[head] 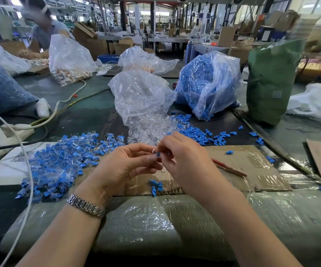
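Above the cardboard [252, 166], the left hand [128, 162] pinched a clear cap [153, 151] and the right hand [182, 158] pinched a blue plug [158, 154] against it; misalignment could make either tiny part slip free.

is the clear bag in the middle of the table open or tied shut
Open. The clear bag lies with its mouth at the near end, and clear parts spill out of it in a loose heap.

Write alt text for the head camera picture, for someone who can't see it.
A person's left hand and right hand meet over a cardboard sheet, pinching a blue plug and a clear piece together. A heap of blue-and-clear parts lies at left; a clear-piece bag and a blue-piece bag stand behind.
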Demonstrator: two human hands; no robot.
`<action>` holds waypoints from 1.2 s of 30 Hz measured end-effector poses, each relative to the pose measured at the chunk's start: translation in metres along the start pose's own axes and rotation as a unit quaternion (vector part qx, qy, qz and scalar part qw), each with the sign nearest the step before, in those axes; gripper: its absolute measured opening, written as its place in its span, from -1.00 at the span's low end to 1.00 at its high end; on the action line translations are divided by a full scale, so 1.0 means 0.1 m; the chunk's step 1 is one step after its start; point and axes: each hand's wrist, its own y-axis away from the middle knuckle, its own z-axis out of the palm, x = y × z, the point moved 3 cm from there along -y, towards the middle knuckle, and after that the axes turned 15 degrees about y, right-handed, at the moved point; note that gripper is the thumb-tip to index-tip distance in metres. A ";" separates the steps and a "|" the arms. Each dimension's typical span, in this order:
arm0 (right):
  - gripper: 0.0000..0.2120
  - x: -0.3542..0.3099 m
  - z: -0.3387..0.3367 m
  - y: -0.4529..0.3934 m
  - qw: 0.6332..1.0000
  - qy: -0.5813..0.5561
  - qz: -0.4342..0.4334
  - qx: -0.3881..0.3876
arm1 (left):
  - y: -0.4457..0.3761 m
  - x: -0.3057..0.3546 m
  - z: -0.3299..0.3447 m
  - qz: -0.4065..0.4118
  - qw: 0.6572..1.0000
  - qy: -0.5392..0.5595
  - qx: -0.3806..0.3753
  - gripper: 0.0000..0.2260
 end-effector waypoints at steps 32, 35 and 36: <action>-0.74 0.25 0.12 -0.07 0.911 -0.197 0.163 -0.322 | -0.08 0.03 -0.12 0.085 0.991 0.073 0.074 -0.80; -0.78 0.21 0.13 -0.08 0.902 -0.241 0.167 -0.318 | -0.09 0.03 -0.11 0.091 0.991 0.069 0.077 -0.80; -0.78 0.20 0.13 -0.08 0.902 -0.241 0.163 -0.320 | -0.09 0.02 -0.11 0.091 0.990 0.069 0.078 -0.80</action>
